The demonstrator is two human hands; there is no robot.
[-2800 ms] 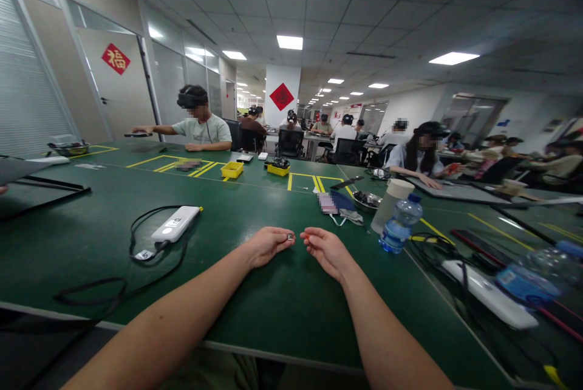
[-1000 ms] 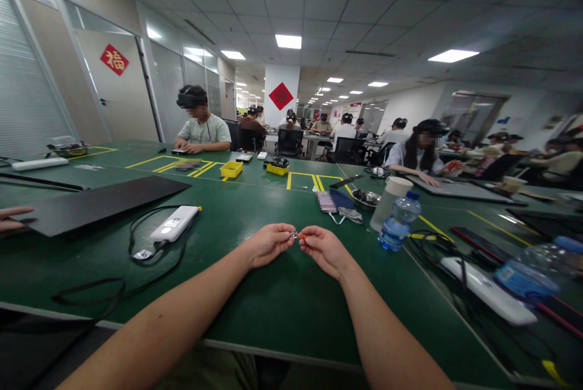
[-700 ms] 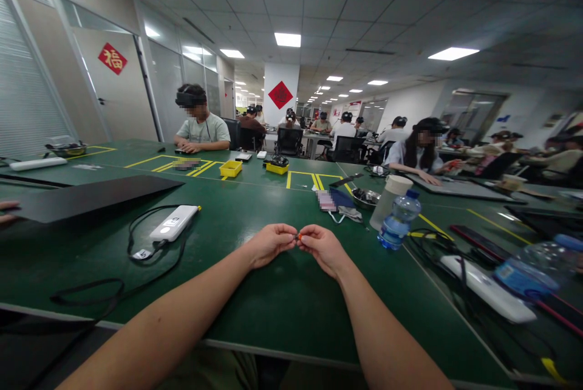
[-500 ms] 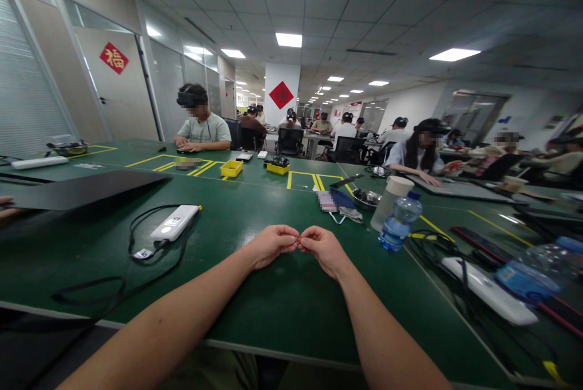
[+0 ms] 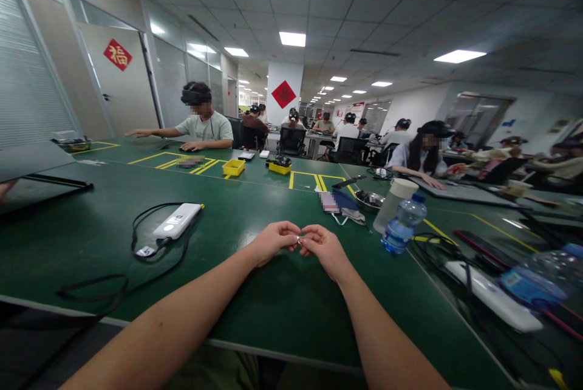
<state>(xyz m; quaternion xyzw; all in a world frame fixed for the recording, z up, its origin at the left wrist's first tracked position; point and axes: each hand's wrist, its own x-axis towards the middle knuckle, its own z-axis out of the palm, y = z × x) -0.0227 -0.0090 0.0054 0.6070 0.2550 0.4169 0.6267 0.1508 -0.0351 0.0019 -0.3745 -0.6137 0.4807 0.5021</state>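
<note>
Just above the green tabletop (image 5: 255, 208), my two hands meet fingertip to fingertip in the middle of the view. My left hand (image 5: 277, 243) is closed in a pinch, and my right hand (image 5: 324, 248) pinches from the other side. Between the fingertips shows a tiny silver-and-orange piece (image 5: 299, 240). It is too small to name, and the fingers hide most of it.
To the left lies a white power bank (image 5: 178, 222) with a black cable. On the right stand a blue-labelled water bottle (image 5: 403, 224) and a frosted bottle (image 5: 395, 201). Farther off are yellow trays (image 5: 234, 167), a metal bowl (image 5: 370, 200) and co-workers at the tables.
My hands stay together, fingers shifted slightly around the small piece, more silver now showing. A co-worker across the table has stretched an arm out leftward. The dark panel at left has tilted up and moved left.
</note>
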